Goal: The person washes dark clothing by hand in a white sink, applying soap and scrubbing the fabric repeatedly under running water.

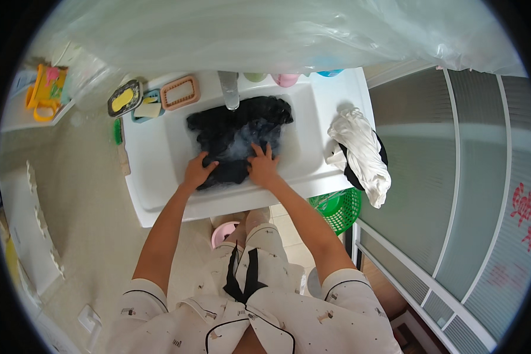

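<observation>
A dark, wet garment [243, 132] lies in cloudy water in the white sink [307, 132]. My left hand [198, 170] rests at the garment's left near edge, with thumb and fingers apart. On the cloth's right near part is my right hand [263, 164], its fingers spread. Whether either hand pinches any fabric cannot be seen. Above the garment's far edge hangs a metal faucet [229, 90]. A white wet cloth [358, 148] is heaped over a black one [382, 150] on the sink's right rim and hangs past its edge.
Soap dishes [180, 92] with bars of soap stand at the sink's back left, near a green-bristled brush [118, 132]. A green plastic basket [340, 212] and a pink basin [223, 233] are below the sink. Sliding glass doors [416, 177] stand at right; plastic sheeting [265, 35] hangs across the top.
</observation>
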`<state>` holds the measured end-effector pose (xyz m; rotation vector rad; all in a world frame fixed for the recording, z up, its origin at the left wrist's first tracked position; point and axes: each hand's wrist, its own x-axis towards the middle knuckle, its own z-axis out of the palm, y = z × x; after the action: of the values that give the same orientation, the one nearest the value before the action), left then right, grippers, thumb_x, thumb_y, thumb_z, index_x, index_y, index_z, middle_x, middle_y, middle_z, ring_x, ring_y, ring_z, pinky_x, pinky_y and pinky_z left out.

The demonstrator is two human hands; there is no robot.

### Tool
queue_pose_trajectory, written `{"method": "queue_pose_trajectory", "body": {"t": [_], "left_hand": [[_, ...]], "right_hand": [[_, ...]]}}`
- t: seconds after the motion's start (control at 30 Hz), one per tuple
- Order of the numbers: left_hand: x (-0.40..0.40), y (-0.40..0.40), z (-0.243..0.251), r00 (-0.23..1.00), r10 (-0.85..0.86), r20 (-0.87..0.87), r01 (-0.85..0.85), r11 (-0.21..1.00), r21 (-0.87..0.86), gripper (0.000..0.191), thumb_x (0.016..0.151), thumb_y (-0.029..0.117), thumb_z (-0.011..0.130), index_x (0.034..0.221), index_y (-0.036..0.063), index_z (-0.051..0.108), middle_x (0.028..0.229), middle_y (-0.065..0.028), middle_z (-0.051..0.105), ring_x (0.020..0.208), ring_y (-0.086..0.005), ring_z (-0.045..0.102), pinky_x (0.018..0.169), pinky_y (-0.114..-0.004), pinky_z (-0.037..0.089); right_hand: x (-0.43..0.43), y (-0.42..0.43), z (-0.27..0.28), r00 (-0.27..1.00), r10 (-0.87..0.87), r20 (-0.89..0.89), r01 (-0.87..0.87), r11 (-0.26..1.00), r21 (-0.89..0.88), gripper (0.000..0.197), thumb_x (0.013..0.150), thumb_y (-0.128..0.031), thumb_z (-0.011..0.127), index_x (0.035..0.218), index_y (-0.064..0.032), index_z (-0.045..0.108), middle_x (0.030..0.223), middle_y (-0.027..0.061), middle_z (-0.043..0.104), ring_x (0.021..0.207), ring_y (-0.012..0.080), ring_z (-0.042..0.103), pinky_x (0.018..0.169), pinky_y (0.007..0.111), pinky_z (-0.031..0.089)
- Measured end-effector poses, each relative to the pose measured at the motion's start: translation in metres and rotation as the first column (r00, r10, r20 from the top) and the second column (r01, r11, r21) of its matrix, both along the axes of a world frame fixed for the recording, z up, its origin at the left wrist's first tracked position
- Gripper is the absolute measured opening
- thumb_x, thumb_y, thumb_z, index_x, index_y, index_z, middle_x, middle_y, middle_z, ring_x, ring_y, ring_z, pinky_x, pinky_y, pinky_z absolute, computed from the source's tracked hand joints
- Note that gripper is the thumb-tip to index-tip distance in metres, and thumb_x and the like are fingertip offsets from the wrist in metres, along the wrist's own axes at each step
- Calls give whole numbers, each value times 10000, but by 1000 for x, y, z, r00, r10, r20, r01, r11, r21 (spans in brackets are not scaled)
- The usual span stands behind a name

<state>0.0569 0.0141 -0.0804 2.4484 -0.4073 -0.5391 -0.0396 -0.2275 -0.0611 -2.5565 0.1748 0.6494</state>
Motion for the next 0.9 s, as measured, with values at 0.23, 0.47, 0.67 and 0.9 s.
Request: {"method": "queue_pose_trajectory", "body": {"t": [0.23,0.47,0.67,0.9], "left_hand": [[36,18,95,968,0,-253,2,1000,10,356,860,305,711,997,-21,675,821,-182,678,778,-313,639,754,-370,488],[56,14,62,966,-33,256,8,995,99,577,773,229,722,1316,152,541,1429,-210,378,1221,-376,472,943,-497,428],[2,-68,41,984,-173,51,148,936,319,966,627,516,798,1469,344,356,1565,-162,151,1418,-507,73,967,-813,101],[14,-77,-9,966,-258,12,213,823,527,1041,648,564,767,1511,355,225,1558,-149,166,1411,-478,119,1016,-775,118]], "right_hand": [[48,-92,70,859,-489,-149,488,699,522,343,814,-314,686,909,15,687,771,175,684,798,356,667,744,440,511],[74,-72,34,788,-555,265,521,832,192,666,746,-408,748,1327,-195,501,1422,198,364,1281,455,377,977,601,368],[73,-8,13,961,-256,103,266,959,-95,888,690,-500,764,1459,-439,324,1606,147,-62,1383,599,27,932,847,148],[86,-25,-30,989,-143,46,149,967,-206,849,718,-594,686,1466,-365,355,1608,130,-30,1403,518,142,993,802,160]]}}
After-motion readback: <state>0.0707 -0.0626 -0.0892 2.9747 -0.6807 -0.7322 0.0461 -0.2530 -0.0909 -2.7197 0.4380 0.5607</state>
